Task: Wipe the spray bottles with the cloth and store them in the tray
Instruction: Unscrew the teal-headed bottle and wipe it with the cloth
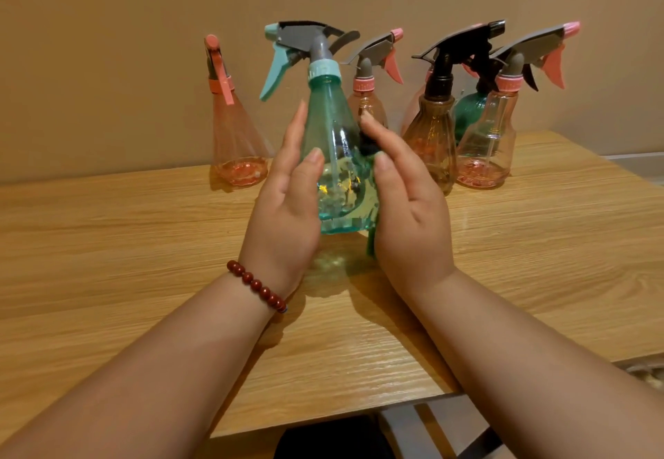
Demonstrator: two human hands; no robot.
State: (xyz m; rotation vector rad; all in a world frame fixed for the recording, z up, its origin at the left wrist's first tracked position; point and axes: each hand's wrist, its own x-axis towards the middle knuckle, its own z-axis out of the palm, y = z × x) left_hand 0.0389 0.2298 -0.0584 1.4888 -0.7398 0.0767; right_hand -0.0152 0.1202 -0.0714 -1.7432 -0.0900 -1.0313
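Observation:
I hold a clear teal spray bottle [334,157] with a teal trigger upright just above the wooden table [143,243]. My left hand [284,218] grips its left side, with the thumb across the front. My right hand [409,214] holds a green cloth [370,246] against the bottle's right side. Only a strip of the cloth shows below and above my palm. No tray is in view.
Several more spray bottles stand at the back by the wall: a pink cone bottle [237,142] at left, a pink one [366,99] behind my fingers, a brown ribbed one [431,142], a dark green one [470,113] and a clear pink one [485,149]. A grey frame [413,422] sits below the table's near edge.

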